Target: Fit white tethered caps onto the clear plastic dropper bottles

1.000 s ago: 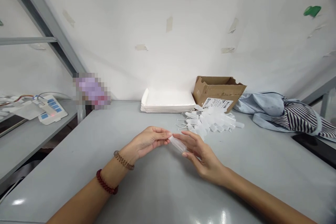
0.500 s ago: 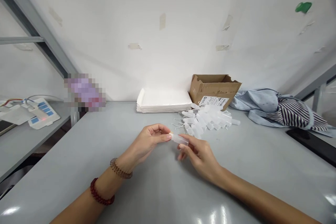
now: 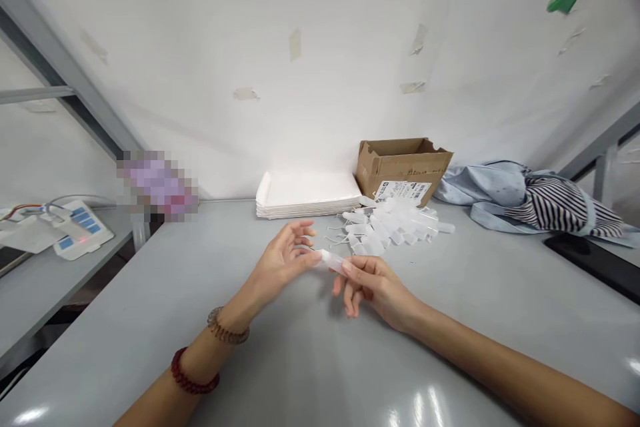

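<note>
A small translucent plastic bottle (image 3: 332,261) is held over the table between the thumb and fingers of my right hand (image 3: 376,285). Its white tip points left, towards my left hand (image 3: 283,260). That hand has its fingers apart, with the thumb end at or very near the bottle's tip; whether they touch I cannot tell. A thin line shows between its thumb and fingers, too fine to name. Just beyond my hands lies a pile of similar translucent bottles (image 3: 395,223), several with thin white strands sticking out to the left.
A stack of white padded envelopes (image 3: 307,195) lies against the wall, beside an open cardboard box (image 3: 403,167). To the right are a light blue and striped cloth (image 3: 550,207) and a black phone-like object (image 3: 595,263). A power strip (image 3: 83,230) sits on the left-hand surface.
My left fingers have spread from their pinch at the bottle's tip. My right hand now grips the bottle more firmly between thumb and fingers. The view has shifted slightly.
</note>
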Demonstrator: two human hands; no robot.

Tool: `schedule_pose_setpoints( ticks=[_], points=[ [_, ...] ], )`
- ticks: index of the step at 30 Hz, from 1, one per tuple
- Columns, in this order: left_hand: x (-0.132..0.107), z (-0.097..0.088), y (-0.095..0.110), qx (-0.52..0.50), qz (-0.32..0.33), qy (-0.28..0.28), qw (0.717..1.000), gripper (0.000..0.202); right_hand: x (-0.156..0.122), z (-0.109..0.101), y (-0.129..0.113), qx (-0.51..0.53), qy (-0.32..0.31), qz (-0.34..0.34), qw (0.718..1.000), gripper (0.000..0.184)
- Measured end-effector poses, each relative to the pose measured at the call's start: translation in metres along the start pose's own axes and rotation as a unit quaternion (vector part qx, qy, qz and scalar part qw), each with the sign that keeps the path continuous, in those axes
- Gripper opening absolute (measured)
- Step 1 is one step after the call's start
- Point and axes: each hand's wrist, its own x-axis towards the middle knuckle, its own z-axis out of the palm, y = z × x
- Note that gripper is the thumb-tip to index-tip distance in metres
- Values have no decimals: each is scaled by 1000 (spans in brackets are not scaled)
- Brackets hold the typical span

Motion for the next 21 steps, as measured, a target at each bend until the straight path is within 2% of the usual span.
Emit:
schedule_pose_setpoints(
  ticks=[2, 3, 4, 5, 7, 8, 10, 13, 17, 19, 21],
  points=[
    [1, 1, -2, 8, -3, 47, 999, 32, -4, 1, -1, -119, 54, -92, 987, 27],
    [1, 1, -3, 24, -10, 55, 998, 28, -5, 0, -1, -207, 89, -157, 962, 24],
    [1, 2, -3, 51, -17, 58, 997, 29, -6, -1, 0, -300, 122, -229, 918, 24],
    [1, 3, -3, 83, -24, 56, 995, 34, -7, -3, 2, -383, 145, -297, 863, 25],
    [-1, 6, -2, 139, -39, 33, 989, 44, -7, -6, 5, -492, 152, -397, 760, 30],
    [-1, 8, -2, 155, -46, 16, 987, 46, -7, -8, 7, -526, 145, -426, 721, 33],
    [-3, 11, 0, 161, -55, -18, 985, 46, -6, -9, 8, -566, 128, -455, 675, 39],
    [-4, 13, -1, 140, -63, -43, 987, 43, -5, -8, 7, -586, 117, -474, 646, 42],
    [-4, 12, -5, 98, -64, -60, 991, 39, -5, -7, 6, -605, 130, -466, 633, 34],
    [-4, 12, -6, 92, -58, -67, 992, 37, -6, -7, 5, -608, 132, -450, 641, 27],
    [-4, 12, -5, 85, -48, -73, 993, 35, -7, -6, 4, -595, 128, -426, 669, 24]
  ],
)
